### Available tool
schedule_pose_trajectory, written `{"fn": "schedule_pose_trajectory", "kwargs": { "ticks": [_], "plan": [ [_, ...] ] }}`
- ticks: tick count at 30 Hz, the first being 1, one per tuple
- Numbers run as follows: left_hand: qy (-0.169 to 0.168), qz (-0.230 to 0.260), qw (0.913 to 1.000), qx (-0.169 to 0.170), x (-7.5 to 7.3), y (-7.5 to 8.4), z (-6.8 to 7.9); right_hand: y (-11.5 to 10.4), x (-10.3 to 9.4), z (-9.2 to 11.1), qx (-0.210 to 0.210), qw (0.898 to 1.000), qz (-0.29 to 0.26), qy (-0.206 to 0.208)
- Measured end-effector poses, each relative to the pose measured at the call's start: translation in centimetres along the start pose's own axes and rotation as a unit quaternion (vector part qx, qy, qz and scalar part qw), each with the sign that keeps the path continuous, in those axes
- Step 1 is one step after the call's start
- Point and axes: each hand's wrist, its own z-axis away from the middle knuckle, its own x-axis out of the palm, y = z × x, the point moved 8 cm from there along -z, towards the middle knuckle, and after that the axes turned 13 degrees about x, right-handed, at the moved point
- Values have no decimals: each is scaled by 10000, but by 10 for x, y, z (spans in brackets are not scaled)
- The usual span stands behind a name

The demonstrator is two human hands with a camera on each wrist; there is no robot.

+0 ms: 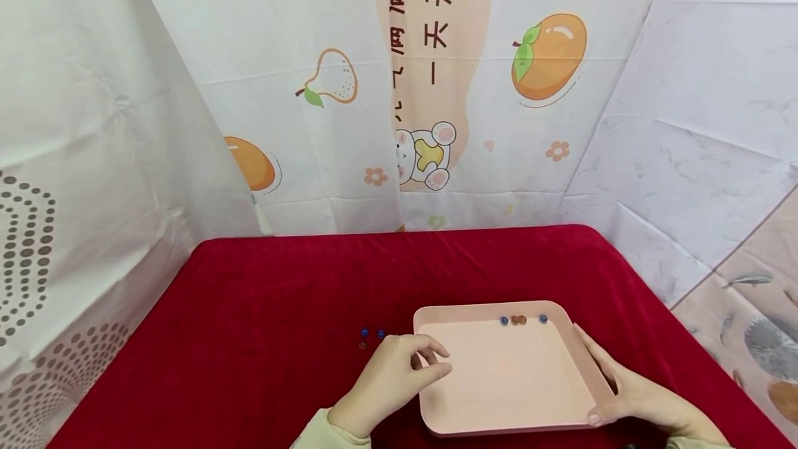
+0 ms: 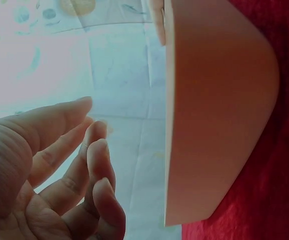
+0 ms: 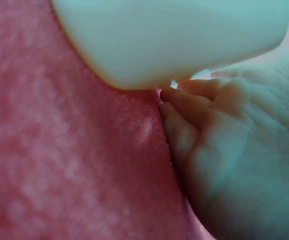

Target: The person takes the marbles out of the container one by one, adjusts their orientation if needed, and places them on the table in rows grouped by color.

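A shallow pink tray [image 1: 499, 393] lies on the red cloth, its far side toward the back curtain. My left hand [image 1: 399, 373] hovers at the tray's left rim with fingers loosely bent. Thumb and fingertips stand apart, and nothing shows between them in the left wrist view. My right hand [image 1: 630, 393] holds the tray's right side, thumb on the near corner and fingers along the outer wall. Inside the tray, along its far wall, sit small round beads: a blue bead [image 1: 504, 321], two brown beads [image 1: 521, 320] touching, and another blue bead [image 1: 544, 319].
Left of the tray, two blue beads [image 1: 364, 332] and a brownish bead [image 1: 363, 345] lie on the red tablecloth [image 1: 262, 317]; my left hand may hide more. A white printed curtain [image 1: 349, 151] stands behind the table. A small dark object [image 1: 632, 446] shows at the bottom edge.
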Motion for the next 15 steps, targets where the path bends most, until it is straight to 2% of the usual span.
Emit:
{"fn": "schedule_pose_trajectory", "kwargs": {
  "ticks": [8, 15],
  "plan": [
    [50, -137, 9999, 44, 5, 4, -2, -6, 0, 1, -263, 9993, 204, 160],
    [-43, 88, 9999, 31, 9, 9, -16, -8, 0, 2, -303, 9987, 309, 268]
  ]
}}
